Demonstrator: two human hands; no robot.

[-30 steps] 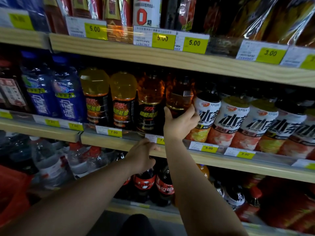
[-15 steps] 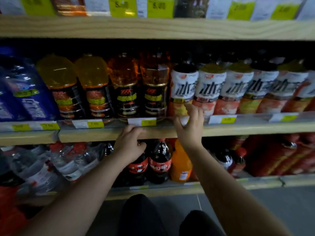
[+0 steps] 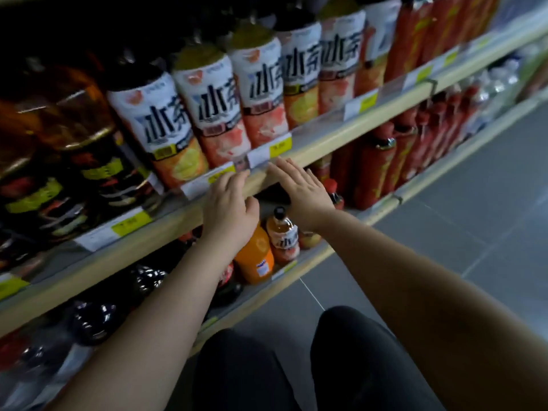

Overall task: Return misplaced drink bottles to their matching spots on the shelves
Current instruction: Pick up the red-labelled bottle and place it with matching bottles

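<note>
On the lower shelf [image 3: 314, 256] a small tea bottle [image 3: 284, 235], white-labelled with a black cap, stands among unlike neighbours: an orange soda bottle [image 3: 255, 256] touches it on one side, and dark cola bottles [image 3: 148, 280] run further along. Its label looks like that of the big tea bottles [image 3: 213, 111] on the shelf above, though blur makes the match only probable, so it is likely the misplaced one.

The risk lies in reaching in from above. The bottle sits under the wooden shelf edge [image 3: 323, 143], packed against the soda, so a hasty pull could tip the soda or knock the bottle's cap on the edge.

Both hands hover empty just in front of that edge. The left hand [image 3: 229, 206], fingers loosely curled, is directly above the soda; the right hand [image 3: 302, 191], fingers spread flat, is just above and beside the small bottle, not touching it.
</note>
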